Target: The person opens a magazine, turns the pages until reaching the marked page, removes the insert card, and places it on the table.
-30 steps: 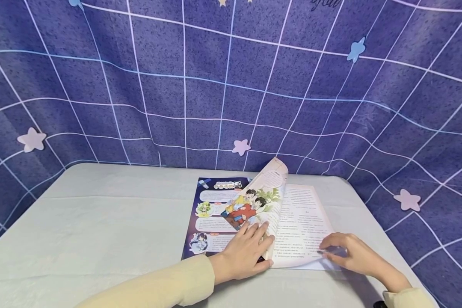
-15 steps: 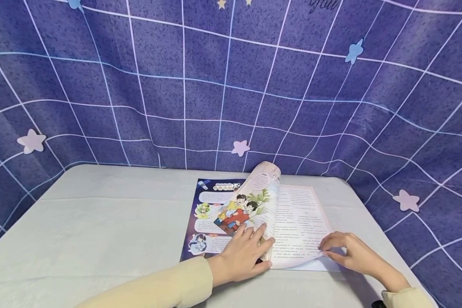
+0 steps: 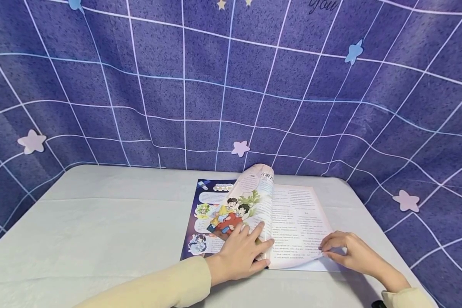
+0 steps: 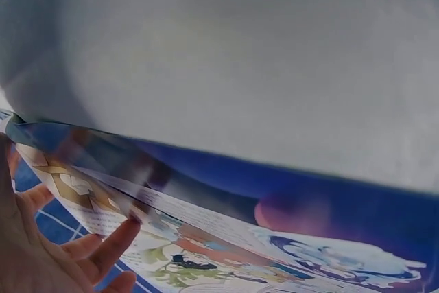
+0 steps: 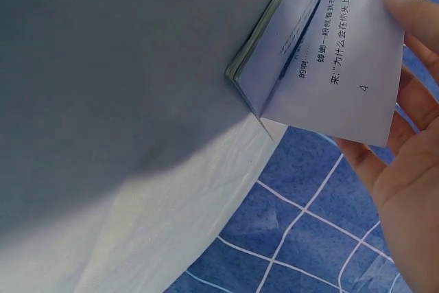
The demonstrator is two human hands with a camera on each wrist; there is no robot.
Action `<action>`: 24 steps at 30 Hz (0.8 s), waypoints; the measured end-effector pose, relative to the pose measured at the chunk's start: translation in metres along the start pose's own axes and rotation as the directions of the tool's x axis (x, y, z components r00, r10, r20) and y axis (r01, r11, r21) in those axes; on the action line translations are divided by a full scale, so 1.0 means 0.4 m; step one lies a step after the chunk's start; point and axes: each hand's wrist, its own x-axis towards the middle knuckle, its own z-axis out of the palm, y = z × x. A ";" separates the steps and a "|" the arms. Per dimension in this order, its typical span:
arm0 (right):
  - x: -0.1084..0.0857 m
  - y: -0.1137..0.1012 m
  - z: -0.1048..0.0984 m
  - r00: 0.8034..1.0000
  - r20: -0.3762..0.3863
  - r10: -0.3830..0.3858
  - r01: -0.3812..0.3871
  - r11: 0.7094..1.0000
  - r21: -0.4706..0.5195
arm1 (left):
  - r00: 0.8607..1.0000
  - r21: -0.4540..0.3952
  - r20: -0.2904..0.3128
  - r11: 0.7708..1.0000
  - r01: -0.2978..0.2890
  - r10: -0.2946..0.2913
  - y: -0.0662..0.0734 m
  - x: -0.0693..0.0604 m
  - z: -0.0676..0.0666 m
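Note:
An open magazine lies on the table, its right-hand page covered in text. An illustrated page curls over toward the dark blue left page. My left hand rests with spread fingers on the curled page near the spine; in the left wrist view the hand lies against the illustrated page. At the lower right corner, my right hand pinches the page edge. The right wrist view has the right hand holding a page corner between thumb and fingers, raised off the pages beneath.
The table has a pale cloth that extends left of the magazine. Behind and beside it hangs a purple-blue curtain with grid lines and stars. A small black object is by the right sleeve.
The illustrated page has bent further left and lower, covering more of the dark blue page. My left hand has shifted very slightly left; my right hand stays at the page corner.

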 end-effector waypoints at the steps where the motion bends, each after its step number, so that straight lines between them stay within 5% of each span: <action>1: 0.000 0.000 0.000 1.000 0.000 0.003 -0.003 1.000 0.000 | 1.000 0.004 -0.003 1.000 -0.001 0.001 -0.001 -0.001 0.000; 10: 0.001 0.004 0.001 0.999 -0.037 -0.008 0.007 1.000 -0.022 | 0.999 0.007 -0.033 1.000 -0.026 0.026 -0.007 -0.005 0.013; 24: 0.014 0.009 -0.004 0.993 -0.108 -0.042 0.033 0.996 -0.083 | 0.998 0.015 0.003 0.998 -0.067 0.067 -0.014 -0.011 0.018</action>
